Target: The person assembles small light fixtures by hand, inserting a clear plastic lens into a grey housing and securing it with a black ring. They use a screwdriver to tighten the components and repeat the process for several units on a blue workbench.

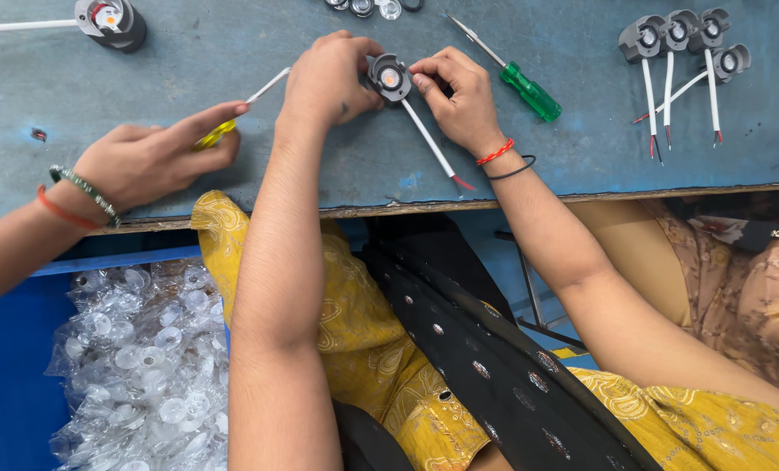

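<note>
Over the blue table [232, 52], left hand [326, 80] and right hand [461, 98] curled, both pinching grey lamp housing [388, 78].

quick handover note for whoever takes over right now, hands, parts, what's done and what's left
Left hand and right hand together hold one small grey round lamp housing with a white cable over the blue-grey worktable.
Done: four like housings with cables lie at the far right.
Left: the held one is unfinished; green-handled screwdriver lies beside the right hand.
A co-worker's hand with a yellow tool works at the left.
</note>
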